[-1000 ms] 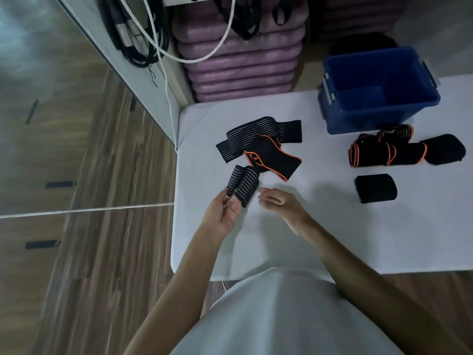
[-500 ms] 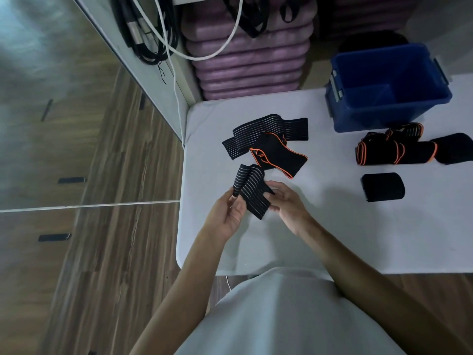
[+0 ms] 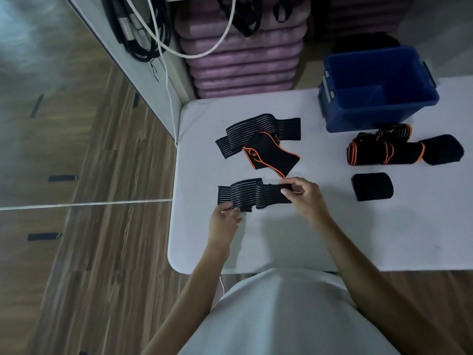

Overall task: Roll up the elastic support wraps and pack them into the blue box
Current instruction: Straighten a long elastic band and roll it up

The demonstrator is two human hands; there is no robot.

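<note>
A black striped elastic wrap [image 3: 252, 194] lies stretched sideways over the white table [image 3: 294, 239]. My left hand [image 3: 225, 221] pinches its lower left part and my right hand [image 3: 304, 196] pinches its right end. Behind it a second striped wrap [image 3: 261, 129] lies partly under a black wrap with orange edging [image 3: 268, 156]. At the right sit a rolled black wrap [image 3: 372, 187] and a bundle of orange-edged wraps [image 3: 384, 152] with a black roll [image 3: 444, 149] beside it. The blue box [image 3: 378, 90] stands open at the table's far right.
Stacked purple mats [image 3: 243, 60] lie behind the table. Black and white cables [image 3: 153, 34] hang down a white panel at the far left. Wooden floor [image 3: 76, 226] runs along the table's left edge.
The folded striped wrap that both hands held upright has been pulled out sideways into a longer strip; my right hand moved right, my left hand stayed low at the left.
</note>
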